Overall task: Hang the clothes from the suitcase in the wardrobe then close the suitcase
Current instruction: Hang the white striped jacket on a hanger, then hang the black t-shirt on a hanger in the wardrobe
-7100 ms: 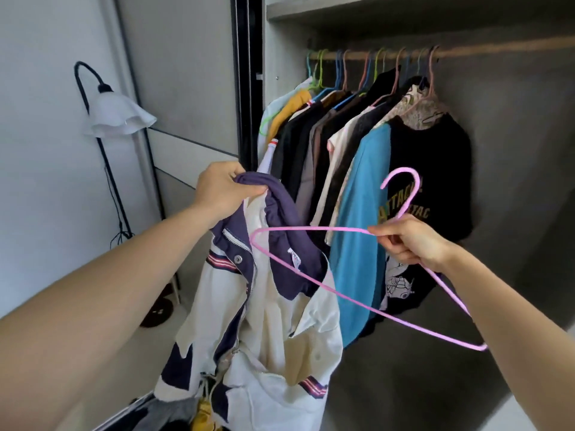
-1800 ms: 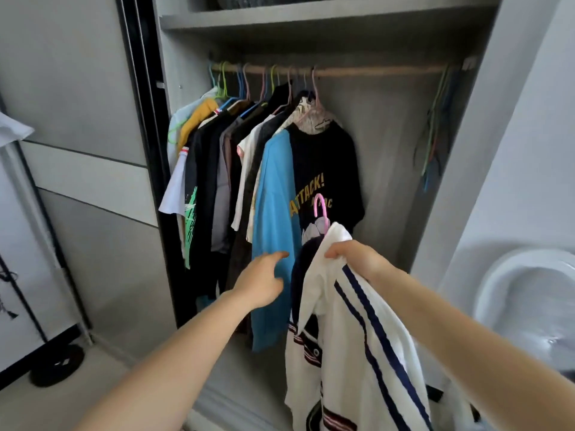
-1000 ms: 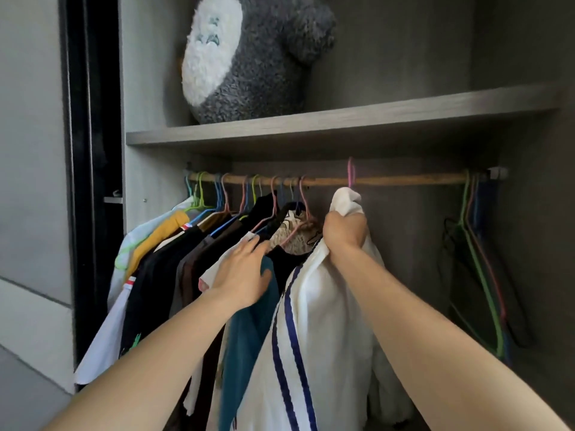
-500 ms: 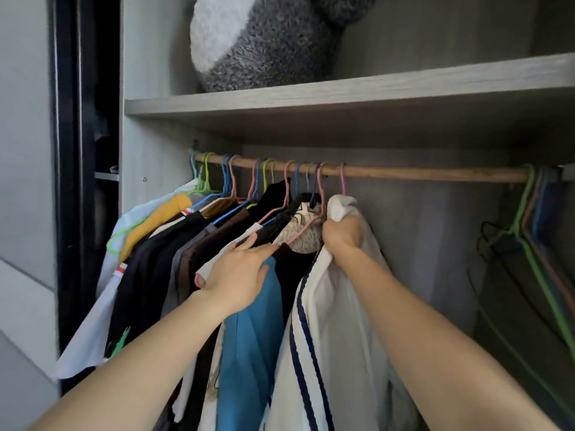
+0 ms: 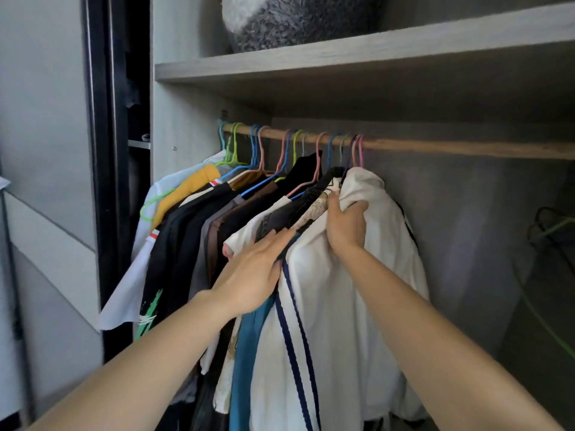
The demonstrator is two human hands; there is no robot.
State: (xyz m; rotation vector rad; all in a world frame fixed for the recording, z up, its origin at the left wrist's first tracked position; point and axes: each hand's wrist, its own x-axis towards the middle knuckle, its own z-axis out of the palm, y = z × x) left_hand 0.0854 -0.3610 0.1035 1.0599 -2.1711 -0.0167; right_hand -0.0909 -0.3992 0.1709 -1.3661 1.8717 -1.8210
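Right grip (image 5: 345,227) bunched on white jacket (image 5: 351,293), left grip (image 5: 255,275) flat, bare rail (image 5: 466,147) rightward.

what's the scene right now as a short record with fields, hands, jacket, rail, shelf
left hand: open, flat against the hung clothes, pressing them leftward
right hand: shut on the white jacket's shoulder
white jacket: navy stripes, on a pink hanger hooked over the rail, rightmost garment
rail: wooden, clothes bunched at the left end, right stretch bare
shelf: grey plush toy on top
spare hangers: green and dark, far right
suitcase: not in view
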